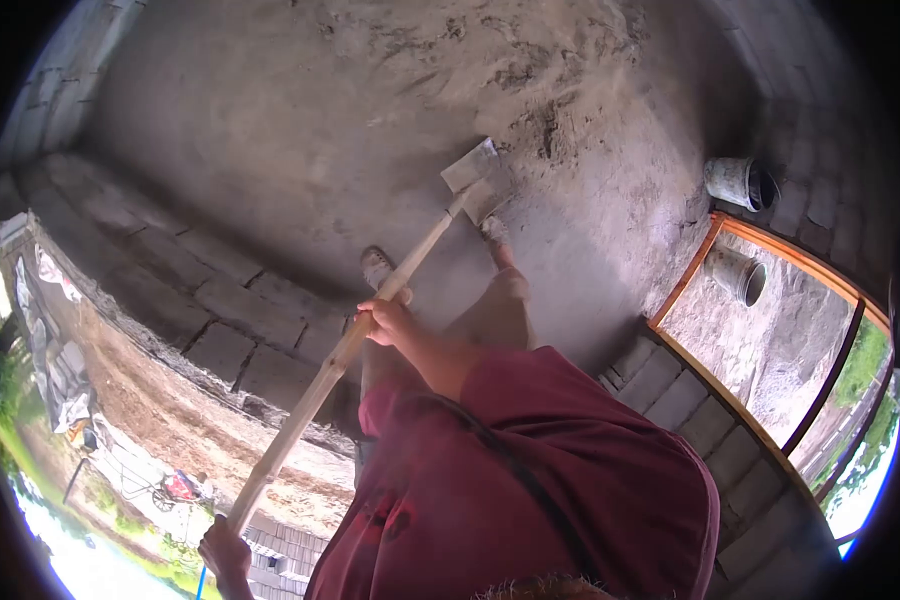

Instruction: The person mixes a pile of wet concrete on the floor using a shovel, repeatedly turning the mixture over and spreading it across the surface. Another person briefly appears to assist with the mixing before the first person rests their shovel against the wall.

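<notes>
A long wooden-handled tool (320, 385) runs diagonally from the lower left up to the middle. Its flat, squarish metal blade (469, 166) is at or just above the grey floor (300, 130), in front of my feet. My right hand (388, 322) is wrapped round the middle of the handle, close to my legs. Near the handle's rear end, at the lower left, my left hand (225, 548) grips the wood. Wet-looking grey material (560, 95) lies rough and uneven beyond the blade, while the floor to its left looks smoother.
Low block walls (225, 355) flank me on the left and right. A bucket (730, 182) lies tilted at the right, and a second bucket (735, 275) shows through an orange-edged frame (805, 258). Earth and scattered items are outside at the lower left.
</notes>
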`<state>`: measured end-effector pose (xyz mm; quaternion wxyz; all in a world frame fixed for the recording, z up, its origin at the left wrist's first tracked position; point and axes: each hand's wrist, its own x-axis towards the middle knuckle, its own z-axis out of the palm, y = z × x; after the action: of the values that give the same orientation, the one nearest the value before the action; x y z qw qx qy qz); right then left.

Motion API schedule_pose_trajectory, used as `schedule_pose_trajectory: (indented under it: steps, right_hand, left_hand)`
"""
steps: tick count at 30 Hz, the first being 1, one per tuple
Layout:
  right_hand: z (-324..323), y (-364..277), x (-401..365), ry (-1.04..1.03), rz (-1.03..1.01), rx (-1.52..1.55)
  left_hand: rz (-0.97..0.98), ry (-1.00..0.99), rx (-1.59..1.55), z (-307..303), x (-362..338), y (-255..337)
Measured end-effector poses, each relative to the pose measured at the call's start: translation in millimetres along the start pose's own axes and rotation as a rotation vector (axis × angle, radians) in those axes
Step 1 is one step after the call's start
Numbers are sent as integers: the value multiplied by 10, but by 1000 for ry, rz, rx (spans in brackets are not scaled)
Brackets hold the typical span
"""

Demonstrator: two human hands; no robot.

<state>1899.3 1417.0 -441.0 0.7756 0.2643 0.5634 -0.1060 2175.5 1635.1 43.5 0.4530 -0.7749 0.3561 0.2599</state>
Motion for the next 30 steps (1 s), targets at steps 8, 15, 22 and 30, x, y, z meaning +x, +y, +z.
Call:
schedule_pose_trajectory:
  steps: [8,15,22,30]
  right_hand:
    - [-1548,-2642,-251,-29,-294,-146]
    - [-2422,-3363,-1103,245,-422,-497]
    - [-2396,-3641,-1824,384,-497,-651]
    - [-2148,-4683,-2432,812,-842,-1178]
  left_hand:
    - [54,-32,-275,-11,-701,3007]
    - [10,-315,-406,197,-1531,4104]
    - [55,-372,-589,428,-1856,4387]
    - [431,-616,-844,546,-1593,5067]
